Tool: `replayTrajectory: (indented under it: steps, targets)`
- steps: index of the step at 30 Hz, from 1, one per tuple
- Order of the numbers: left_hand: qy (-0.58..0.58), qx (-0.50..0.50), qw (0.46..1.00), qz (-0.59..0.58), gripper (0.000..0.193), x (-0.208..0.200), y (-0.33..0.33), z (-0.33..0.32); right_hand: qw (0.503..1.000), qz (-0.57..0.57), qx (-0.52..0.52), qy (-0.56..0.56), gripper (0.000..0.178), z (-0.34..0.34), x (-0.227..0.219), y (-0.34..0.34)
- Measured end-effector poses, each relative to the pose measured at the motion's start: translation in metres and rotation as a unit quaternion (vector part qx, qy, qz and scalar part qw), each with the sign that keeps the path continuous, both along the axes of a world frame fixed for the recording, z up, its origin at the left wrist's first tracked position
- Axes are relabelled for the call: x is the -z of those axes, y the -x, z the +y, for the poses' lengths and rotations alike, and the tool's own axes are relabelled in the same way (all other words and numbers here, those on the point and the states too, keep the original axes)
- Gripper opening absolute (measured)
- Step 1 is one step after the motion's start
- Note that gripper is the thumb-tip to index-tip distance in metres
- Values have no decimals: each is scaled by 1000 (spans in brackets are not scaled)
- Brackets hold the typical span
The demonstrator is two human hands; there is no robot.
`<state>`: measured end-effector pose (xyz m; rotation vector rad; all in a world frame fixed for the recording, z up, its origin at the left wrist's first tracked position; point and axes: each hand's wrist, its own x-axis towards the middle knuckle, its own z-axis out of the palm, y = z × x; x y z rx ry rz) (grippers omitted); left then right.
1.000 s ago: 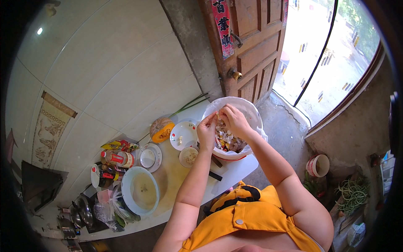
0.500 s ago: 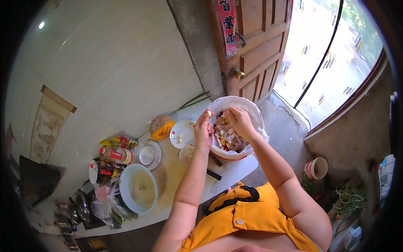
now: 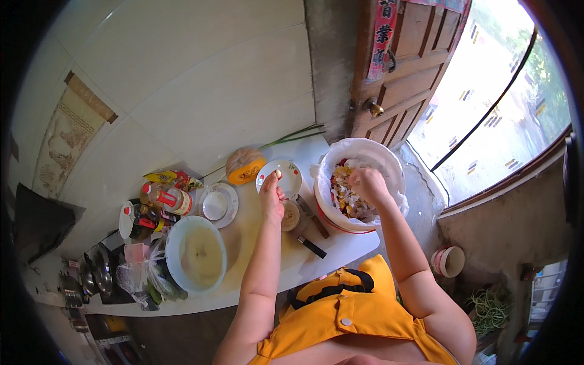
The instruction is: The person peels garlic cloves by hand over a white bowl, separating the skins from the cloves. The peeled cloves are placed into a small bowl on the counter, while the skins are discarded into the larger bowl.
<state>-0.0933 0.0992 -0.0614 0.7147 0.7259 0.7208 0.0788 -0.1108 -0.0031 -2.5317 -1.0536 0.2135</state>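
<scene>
A pale peeled garlic clove (image 3: 278, 174) is pinched between the thumb and fingers of my left hand (image 3: 272, 199), which is closed at the near-left edge of a white plate with red decoration (image 3: 294, 176). My right hand (image 3: 368, 185) hangs over a lined white bucket (image 3: 398, 173), its fingers drawn together; whatever they hold is hidden. Papery peels and food scraps (image 3: 348, 199) lie inside the bucket. Close to my left wrist stands a small bowl (image 3: 291, 216) of pale contents, partly covered by the wrist.
A black-handled tool (image 3: 312, 247) and a brown-handled knife (image 3: 314, 219) lie beside the bowl. A cut pumpkin (image 3: 246, 165), stacked dishes (image 3: 217, 205), a light-blue basin of water (image 3: 196, 255) and bottles (image 3: 170, 199) stand leftward. An open wooden door (image 3: 407, 73) is beyond the bucket.
My left hand has moved left with the garlic clove, away from the bucket to the plate. My right hand remains over the bucket, a little lower. The view has shifted.
</scene>
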Motion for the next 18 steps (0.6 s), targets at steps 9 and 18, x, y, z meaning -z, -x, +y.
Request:
replayTrajectory:
  steps: [9,18]
  targets:
    - [-54,1,989,137,20,51,25,40,967,95,-13,-236,19,46,-14,27]
    - [-93,-7,973,212,22,138,16,75,914,241,-59,-322,14,141,32,93]
